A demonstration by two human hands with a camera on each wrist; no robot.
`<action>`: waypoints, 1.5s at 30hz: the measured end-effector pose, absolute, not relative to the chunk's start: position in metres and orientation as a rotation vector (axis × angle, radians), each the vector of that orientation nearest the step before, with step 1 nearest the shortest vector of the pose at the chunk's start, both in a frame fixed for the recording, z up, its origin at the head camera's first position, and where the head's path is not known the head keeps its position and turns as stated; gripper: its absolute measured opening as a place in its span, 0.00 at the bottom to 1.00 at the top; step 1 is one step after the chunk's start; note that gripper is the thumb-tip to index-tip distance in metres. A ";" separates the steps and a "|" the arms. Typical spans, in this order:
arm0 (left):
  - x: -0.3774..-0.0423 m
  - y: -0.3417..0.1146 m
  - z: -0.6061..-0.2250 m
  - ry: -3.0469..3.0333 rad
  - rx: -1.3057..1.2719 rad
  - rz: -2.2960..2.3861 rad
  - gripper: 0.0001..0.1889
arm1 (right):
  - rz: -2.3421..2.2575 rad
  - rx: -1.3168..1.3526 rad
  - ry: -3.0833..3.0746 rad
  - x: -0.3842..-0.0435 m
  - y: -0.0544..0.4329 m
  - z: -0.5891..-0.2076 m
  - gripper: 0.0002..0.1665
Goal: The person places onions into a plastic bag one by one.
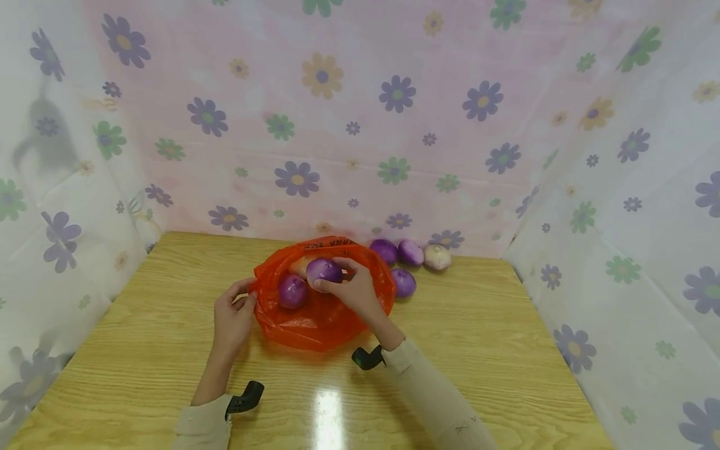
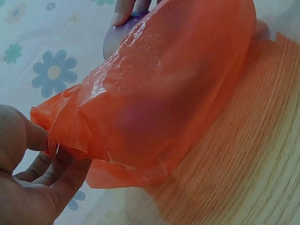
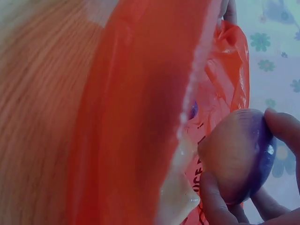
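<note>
An orange-red plastic bag [image 1: 323,325] lies on the table with its mouth spread wide. My left hand [image 1: 233,315] pinches the bag's left rim between thumb and fingers, seen closely in the left wrist view. Over the bag's mouth, my right hand [image 1: 357,289] grips a purple onion [image 1: 324,274] by its sides; the right wrist view shows its cream, pointed end. Another purple onion [image 1: 293,292] sits inside the bag, to the left of the held one. A pale, lumpy thing [image 3: 176,194] also lies in the bag, partly hidden by the bag's wall.
Right behind the bag, on the wooden table [image 1: 467,350], lie several purple bulbs [image 1: 411,252] and a cream-coloured bulb [image 1: 437,257]. One purple bulb [image 1: 404,284] is close beside the bag's right rim. Flower-patterned sheets [image 1: 349,144] enclose the back and sides.
</note>
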State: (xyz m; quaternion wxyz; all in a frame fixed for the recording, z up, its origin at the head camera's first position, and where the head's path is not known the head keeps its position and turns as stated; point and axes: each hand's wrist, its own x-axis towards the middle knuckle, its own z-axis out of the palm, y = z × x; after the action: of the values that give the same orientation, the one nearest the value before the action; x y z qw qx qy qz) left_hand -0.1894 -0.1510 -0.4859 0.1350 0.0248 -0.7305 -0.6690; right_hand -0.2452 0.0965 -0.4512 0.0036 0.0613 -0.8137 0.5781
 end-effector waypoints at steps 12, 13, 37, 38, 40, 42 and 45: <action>-0.190 -0.152 -0.485 -2.111 0.077 -1.948 0.16 | 1.908 0.247 -2.733 -0.258 0.088 -0.455 0.34; -0.190 -0.152 -0.485 -2.113 0.077 -1.951 0.16 | 1.911 0.256 -2.738 -0.258 0.088 -0.457 0.33; -0.189 -0.151 -0.484 -2.138 0.085 -1.962 0.16 | 1.645 0.339 -2.892 -0.278 0.093 -0.442 0.26; -0.190 -0.151 -0.484 -2.134 0.086 -1.968 0.16 | 1.636 0.347 -2.914 -0.279 0.093 -0.439 0.25; -0.190 -0.151 -0.484 -2.136 0.082 -1.970 0.16 | 1.615 0.344 -2.950 -0.281 0.094 -0.432 0.25; -0.190 -0.151 -0.484 -2.134 0.081 -1.972 0.16 | 1.565 0.331 -2.983 -0.282 0.094 -0.426 0.27; -0.190 -0.151 -0.485 -2.137 0.074 -1.967 0.16 | 1.490 0.312 -3.003 -0.285 0.094 -0.423 0.31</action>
State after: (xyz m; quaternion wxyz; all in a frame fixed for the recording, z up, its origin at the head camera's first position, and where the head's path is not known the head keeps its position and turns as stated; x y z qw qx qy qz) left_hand -0.1899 -0.1507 -0.4853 0.1178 0.0252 -0.7305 -0.6722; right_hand -0.2845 0.0936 -0.4226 -0.1121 0.0921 -0.8863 0.4398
